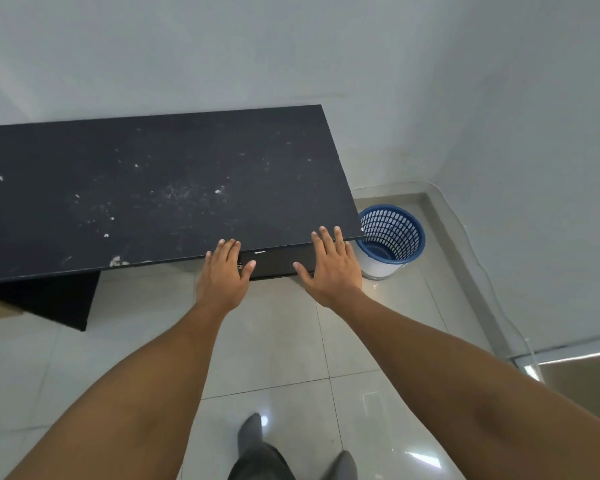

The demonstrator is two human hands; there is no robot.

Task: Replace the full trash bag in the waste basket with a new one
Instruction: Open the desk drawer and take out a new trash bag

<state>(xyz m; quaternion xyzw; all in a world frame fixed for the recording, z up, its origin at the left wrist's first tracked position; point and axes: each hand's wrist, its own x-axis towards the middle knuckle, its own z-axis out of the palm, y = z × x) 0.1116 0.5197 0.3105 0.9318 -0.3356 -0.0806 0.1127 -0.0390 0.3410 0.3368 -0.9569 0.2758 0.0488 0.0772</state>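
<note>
**Hands at Desk Edge, Basket in Corner**

Your left hand (224, 271) and right hand (329, 268) are stretched forward, palms down. The fingers are straight and spread, and neither hand grasps anything. The fingertips overlap the front edge of the black desk (153, 188); whether they touch it cannot be told.

The blue waste basket (394, 233) stands on the tiled floor (274, 341) in the room corner, just beside the right end of the desk. The desk corner hides the left part of its rim from you. Its wall is perforated and its lower outside shows white; whether that is a bag cannot be told.

A white cable (528, 342) runs along the foot of the right wall (516, 168), near the basket. A dark drawer front (278, 261) sits under the desk top between your hands.
</note>
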